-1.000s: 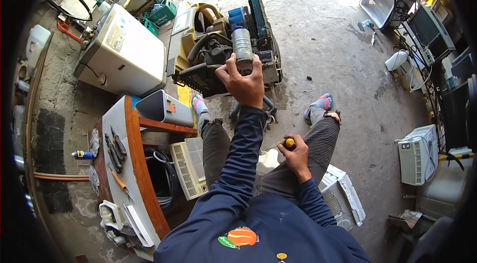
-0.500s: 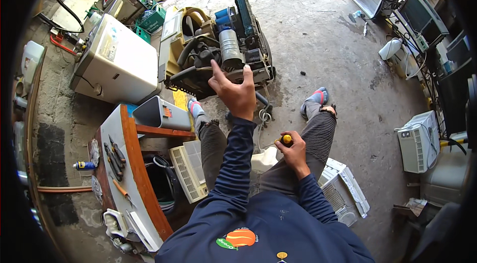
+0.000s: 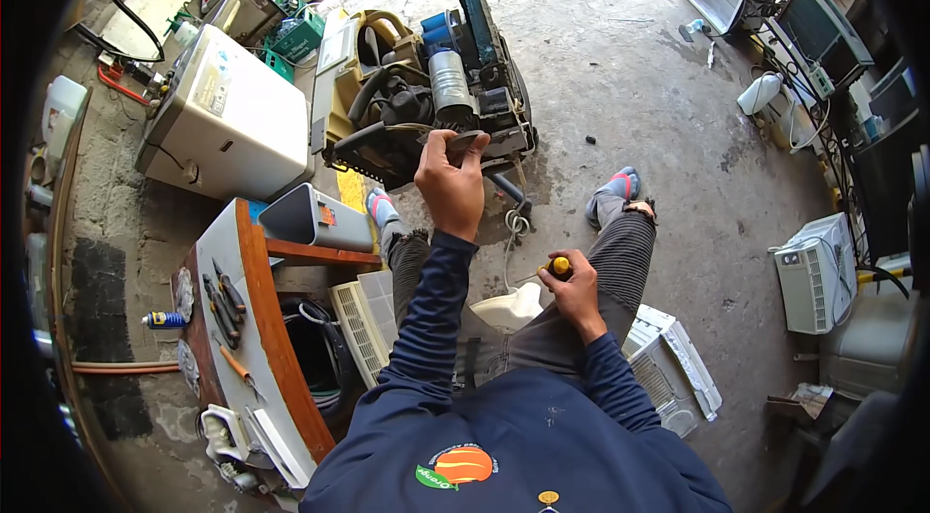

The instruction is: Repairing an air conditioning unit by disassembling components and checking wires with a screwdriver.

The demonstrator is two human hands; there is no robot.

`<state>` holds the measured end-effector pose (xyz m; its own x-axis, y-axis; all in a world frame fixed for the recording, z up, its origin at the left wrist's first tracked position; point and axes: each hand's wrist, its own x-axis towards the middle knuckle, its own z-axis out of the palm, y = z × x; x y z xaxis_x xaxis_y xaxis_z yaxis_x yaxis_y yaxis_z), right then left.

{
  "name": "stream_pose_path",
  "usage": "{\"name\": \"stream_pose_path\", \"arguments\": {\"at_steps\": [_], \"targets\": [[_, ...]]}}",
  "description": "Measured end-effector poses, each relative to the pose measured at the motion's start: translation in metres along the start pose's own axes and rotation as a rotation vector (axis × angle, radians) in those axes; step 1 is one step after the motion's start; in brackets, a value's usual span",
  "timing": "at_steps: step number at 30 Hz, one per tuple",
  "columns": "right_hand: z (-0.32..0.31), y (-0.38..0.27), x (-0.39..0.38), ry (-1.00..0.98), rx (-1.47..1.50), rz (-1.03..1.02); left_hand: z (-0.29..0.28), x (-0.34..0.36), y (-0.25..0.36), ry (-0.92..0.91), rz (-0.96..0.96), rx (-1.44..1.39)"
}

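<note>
Between the left hand's (image 3: 450,188) closed fingertips, a dark flat piece (image 3: 469,140) is being pinched at the opened appliance's (image 3: 336,77) near side; apparently light and stiff, it is best being held by its edges. By the right hand's (image 3: 575,292) curled fingers, a yellow-and-black tool handle (image 3: 560,268) is being gripped. Space beyond is being crowded by a metal cylinder (image 3: 449,87).

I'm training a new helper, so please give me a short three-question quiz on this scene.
1. Multiple choice: the right hand holds a tool whose handle is A) red, B) yellow and black, C) white.
2. True or false: the pliers lie on the floor.
3. Short answer: which hand is nearer the machine with exposed inner parts?

Key:
1. B.
2. False; they lie on the grey tabletop.
3. The left hand.
</note>
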<state>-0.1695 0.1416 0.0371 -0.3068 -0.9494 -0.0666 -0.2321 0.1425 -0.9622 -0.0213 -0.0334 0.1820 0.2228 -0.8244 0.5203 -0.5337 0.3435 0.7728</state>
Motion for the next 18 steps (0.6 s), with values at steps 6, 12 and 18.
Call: {"name": "stream_pose_path", "arguments": {"at_steps": [6, 12, 18], "targets": [[0.001, 0.002, -0.002, 0.006, 0.018, 0.049, -0.016, 0.025, -0.018, -0.254, 0.001, -0.147], [0.005, 0.003, 0.001, -0.005, 0.005, 0.033, -0.016, 0.016, -0.033, -0.244, 0.01, -0.305], [0.008, -0.004, 0.005, -0.032, -0.025, 0.023, -0.006, 0.015, 0.018, -0.323, 0.204, -0.382]]}}
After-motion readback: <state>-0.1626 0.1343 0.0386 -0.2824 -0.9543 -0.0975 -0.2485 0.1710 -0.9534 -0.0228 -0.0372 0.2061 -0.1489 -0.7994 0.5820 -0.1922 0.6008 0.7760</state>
